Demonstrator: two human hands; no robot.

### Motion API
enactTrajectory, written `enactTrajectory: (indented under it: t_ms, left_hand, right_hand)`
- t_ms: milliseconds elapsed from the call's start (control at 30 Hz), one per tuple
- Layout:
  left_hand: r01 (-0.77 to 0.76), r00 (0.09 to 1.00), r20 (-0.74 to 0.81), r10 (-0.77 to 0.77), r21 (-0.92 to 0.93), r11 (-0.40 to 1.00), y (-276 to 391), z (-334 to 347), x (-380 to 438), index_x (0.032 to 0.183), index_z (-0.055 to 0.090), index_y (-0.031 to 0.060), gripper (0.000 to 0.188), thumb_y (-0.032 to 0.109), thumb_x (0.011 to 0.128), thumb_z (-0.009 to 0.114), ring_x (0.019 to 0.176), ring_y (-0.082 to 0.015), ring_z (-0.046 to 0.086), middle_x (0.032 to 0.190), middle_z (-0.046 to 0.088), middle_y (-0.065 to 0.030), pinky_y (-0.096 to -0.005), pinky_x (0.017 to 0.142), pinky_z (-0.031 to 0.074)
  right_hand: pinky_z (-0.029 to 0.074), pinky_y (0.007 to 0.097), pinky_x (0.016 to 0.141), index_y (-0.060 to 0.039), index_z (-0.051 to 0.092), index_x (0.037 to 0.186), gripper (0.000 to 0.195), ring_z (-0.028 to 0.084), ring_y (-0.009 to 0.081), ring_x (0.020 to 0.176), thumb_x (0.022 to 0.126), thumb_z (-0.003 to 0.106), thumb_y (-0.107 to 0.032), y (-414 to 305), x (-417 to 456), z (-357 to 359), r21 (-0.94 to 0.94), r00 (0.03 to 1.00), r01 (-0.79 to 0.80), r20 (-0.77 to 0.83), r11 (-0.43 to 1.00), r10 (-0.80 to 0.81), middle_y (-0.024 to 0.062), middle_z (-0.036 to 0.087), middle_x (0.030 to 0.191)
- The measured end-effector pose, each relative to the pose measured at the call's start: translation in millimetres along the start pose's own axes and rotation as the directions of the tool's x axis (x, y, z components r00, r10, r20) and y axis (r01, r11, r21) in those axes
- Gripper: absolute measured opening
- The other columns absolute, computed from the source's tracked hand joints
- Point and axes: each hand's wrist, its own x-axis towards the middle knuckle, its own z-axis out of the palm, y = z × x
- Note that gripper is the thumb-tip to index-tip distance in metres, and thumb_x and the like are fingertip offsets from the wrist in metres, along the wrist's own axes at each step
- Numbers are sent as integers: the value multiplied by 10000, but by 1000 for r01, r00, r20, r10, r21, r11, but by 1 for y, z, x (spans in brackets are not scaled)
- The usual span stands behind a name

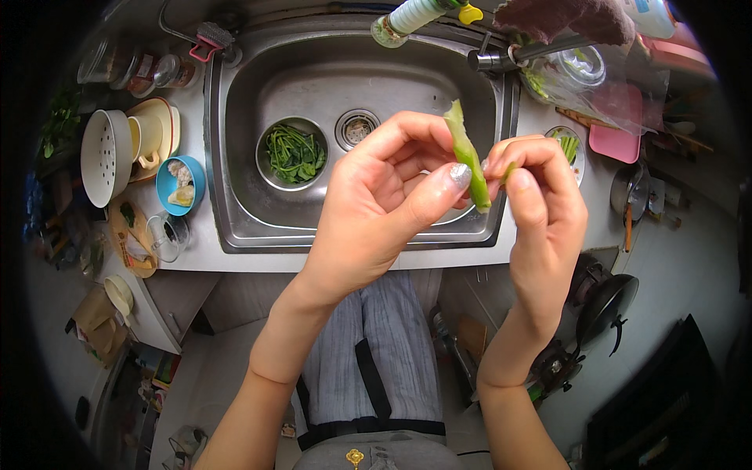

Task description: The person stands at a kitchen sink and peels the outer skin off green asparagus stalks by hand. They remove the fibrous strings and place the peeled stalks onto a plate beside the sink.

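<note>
Between the thumb and fingers of my left hand (382, 197) is a short piece of green vegetable stalk (468, 157), held nearly upright above the sink's right part. Just beside it, my right hand (543, 205) pinches a small green strip (509, 171) between thumb and forefinger; whether the strip is still joined to the stalk is hard to see. A steel bowl (259, 163) of green leaves (295, 154) stands in the left of the stainless steel sink (282, 76). Behind my right hand, a plate (580, 170) with cut green stalks (567, 147) is partly hidden.
The faucet (490, 60) and a plastic bag (623, 88) of greens are at the back right, near a pink tray (617, 132). Left of the sink are a white colander (106, 158), a blue bowl (200, 182) and a clear glass (167, 236). The drain (356, 129) lies mid-sink.
</note>
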Motion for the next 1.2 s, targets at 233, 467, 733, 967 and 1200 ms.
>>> enactTrajectory:
  t_ms: [233,467,733,967,1200]
  left_hand:
    - [-156,986,-25,162,161,975,-6,-1,0,1210,546,-17,277,-53,949,630,1063,-145,615,1161,578,-91,-323,928,554]
    - [-220,974,15,225,275,936,-9,-5,-2,1214,544,-40,325,-134,917,634,1114,-160,624,1160,595,-97,-324,979,561]
    - [-254,961,16,275,443,860,-4,3,-9,1171,580,-53,291,-127,902,664,1057,-159,657,1114,618,-89,-315,953,569]
    - [-230,970,10,243,361,904,-6,1,-14,1174,575,-53,307,-133,892,664,1057,-167,660,1120,621,-99,-320,953,568]
    - [-162,987,15,162,75,984,-3,-3,-16,1128,551,-10,282,-128,888,641,1028,-149,606,1086,579,-102,-300,899,561]
  right_hand:
    - [511,273,731,30,672,947,117,629,150,777,842,712,63,-5,-4,7,-348,990,128,-15,929,-142,84,681,889]
    - [534,280,692,24,705,936,138,671,165,753,812,747,66,-10,-4,7,-571,964,242,52,784,-260,93,713,867]
    - [535,277,668,8,706,886,144,676,154,710,766,759,65,-8,-10,8,-596,947,266,14,758,-321,77,707,805]
    - [520,260,674,17,689,874,141,638,122,698,757,742,76,-2,-13,9,-454,974,176,-50,873,-223,58,680,785]
    - [520,245,773,52,657,995,88,634,110,832,910,641,70,-5,-14,-8,168,988,-130,103,977,114,63,676,933]
